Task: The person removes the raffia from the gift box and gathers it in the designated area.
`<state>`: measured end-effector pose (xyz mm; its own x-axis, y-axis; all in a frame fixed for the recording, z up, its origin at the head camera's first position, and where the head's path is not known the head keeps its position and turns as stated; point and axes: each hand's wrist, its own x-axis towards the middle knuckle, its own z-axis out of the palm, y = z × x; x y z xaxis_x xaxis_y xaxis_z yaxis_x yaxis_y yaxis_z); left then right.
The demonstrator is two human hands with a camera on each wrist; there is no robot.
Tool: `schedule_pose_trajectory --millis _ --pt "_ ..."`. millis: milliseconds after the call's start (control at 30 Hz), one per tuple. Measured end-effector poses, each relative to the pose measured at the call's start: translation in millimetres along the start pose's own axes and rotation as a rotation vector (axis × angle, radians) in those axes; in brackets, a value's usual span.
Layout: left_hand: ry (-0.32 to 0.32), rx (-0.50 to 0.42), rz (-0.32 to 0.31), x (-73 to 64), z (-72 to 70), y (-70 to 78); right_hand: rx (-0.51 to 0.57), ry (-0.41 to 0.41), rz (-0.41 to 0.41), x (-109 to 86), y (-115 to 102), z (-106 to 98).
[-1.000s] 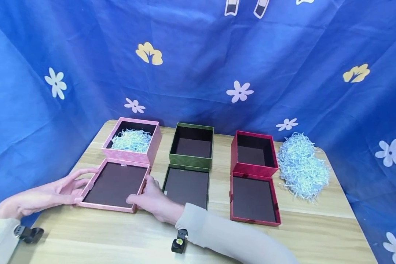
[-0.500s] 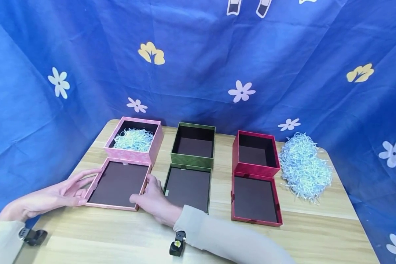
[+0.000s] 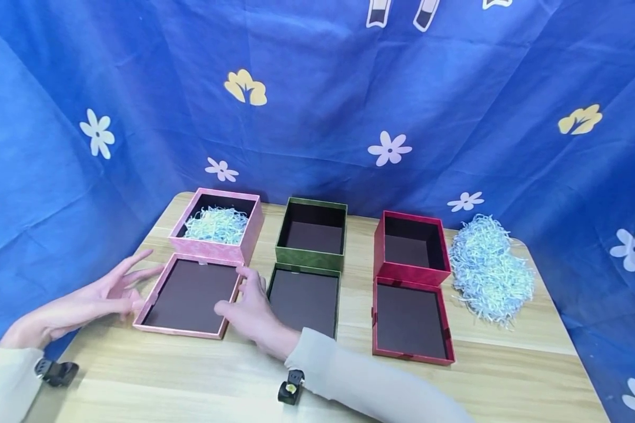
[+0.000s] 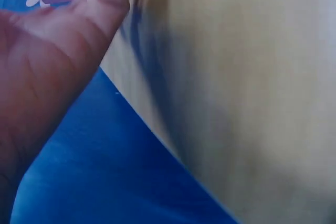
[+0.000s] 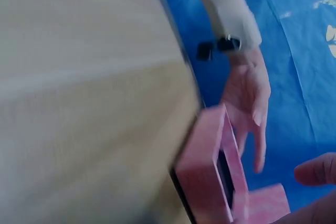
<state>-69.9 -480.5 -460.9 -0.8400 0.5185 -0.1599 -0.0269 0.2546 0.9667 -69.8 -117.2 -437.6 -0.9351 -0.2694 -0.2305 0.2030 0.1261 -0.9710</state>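
Note:
A shallow pink lid, dark inside, lies hollow side up on the table, against the front of the pink box. Blue-white shredded paper fills part of that box. My left hand is by the lid's left edge, its fingers loosely spread; whether the thumb still touches the lid cannot be told. At the right edge is my right hand, fingers relaxed, thumb reaching over the rim. In the right wrist view, a pink lid shows edge-on, with my left hand beyond it.
A green box with its lid in front stands in the middle. Right of it are a red box and red lid. A heap of shredded paper lies far right. Blue cloth hangs behind the wooden table.
Both hands have loosened from the pink lid; the left fingers have spread away from its edge and the right hand has eased off its right rim. The lid stays in front of its box.

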Motion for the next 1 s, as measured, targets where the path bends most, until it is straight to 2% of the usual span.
schedule_pose_trajectory --millis 133,200,300,367,500,733,867,1000 --pt "0.176 0.149 -0.023 8.2 -1.0 5.4 -0.058 -0.006 -0.053 11.5 -6.3 -15.7" --pt "0.252 0.180 -0.045 12.2 -3.0 7.9 -0.066 -0.017 -0.082 18.0 -11.4 -23.6" --pt "0.312 0.213 -0.050 18.1 -8.3 13.9 -0.062 -0.035 -0.133 27.2 -21.1 -32.8" --pt "0.325 0.241 -0.052 24.5 -11.6 20.6 -0.047 -0.045 -0.156 32.7 -28.1 -36.5" --pt "0.306 0.302 -0.088 42.7 -17.4 38.7 -0.043 -0.054 -0.185 44.6 -41.4 -38.1" --pt "0.221 0.344 -0.097 78.7 -27.8 61.9 -0.162 -0.020 -0.248 72.6 -60.5 -27.7" --pt "0.149 0.381 -0.107 94.1 -37.0 72.2 -0.229 -0.012 -0.249 86.1 -75.4 -18.9" --pt "0.090 0.385 -0.090 111.5 -47.6 78.2 -0.300 -0.016 -0.212 98.5 -91.2 -11.8"
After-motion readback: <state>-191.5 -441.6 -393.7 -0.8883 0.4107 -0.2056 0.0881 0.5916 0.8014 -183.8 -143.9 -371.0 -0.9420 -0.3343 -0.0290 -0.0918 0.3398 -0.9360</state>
